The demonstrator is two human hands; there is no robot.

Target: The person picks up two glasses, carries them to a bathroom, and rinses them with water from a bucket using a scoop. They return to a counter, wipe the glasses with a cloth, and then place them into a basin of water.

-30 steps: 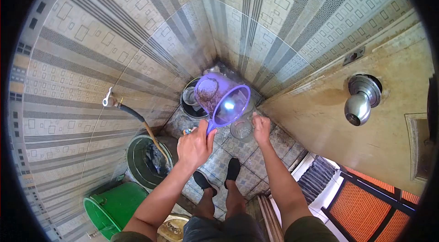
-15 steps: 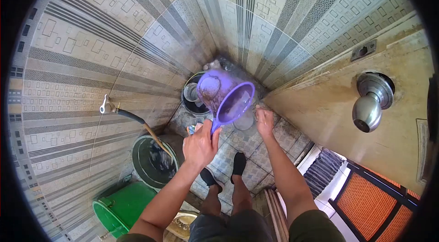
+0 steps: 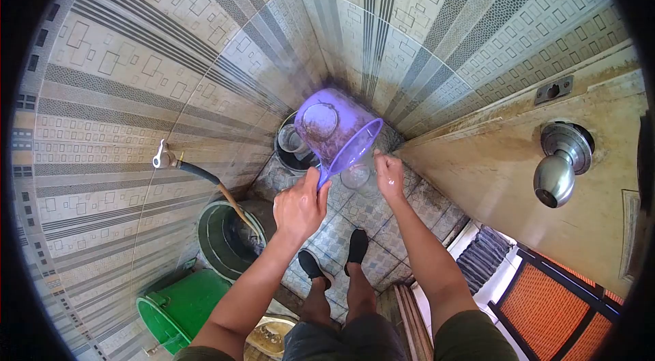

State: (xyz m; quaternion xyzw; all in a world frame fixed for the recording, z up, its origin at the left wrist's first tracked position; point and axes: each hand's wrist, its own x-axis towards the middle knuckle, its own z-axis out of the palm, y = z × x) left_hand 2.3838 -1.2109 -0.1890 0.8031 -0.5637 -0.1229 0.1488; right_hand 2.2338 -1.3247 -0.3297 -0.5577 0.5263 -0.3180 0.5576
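My left hand [image 3: 299, 207] is wrapped round the handle of a purple dipper [image 3: 341, 122]. The dipper is tipped over to the right, its dirty base turned toward the camera. Close to its rim, on the right, is my right hand [image 3: 389, 175], wet and with the fingers curled in; what they hold, if anything, is hidden. Below the dipper's rim a round translucent shape [image 3: 356, 175] shows over the tiled floor [image 3: 368, 209]. Behind the dipper, to the left, a dark bucket [image 3: 281, 149] has a clear container in it.
A grey-green bucket [image 3: 207, 241] stands at the left, under a hose [image 3: 228, 198] from a wall tap [image 3: 162, 158]. Nearer is a green bucket [image 3: 194, 299]. At the right stands a door with a metal knob [image 3: 555, 180]; a dark mat [image 3: 483, 260] lies below it.
The purple dipper has tipped further over, so its opening faces more downward. My right hand has shifted slightly left and up, nearer the rim.
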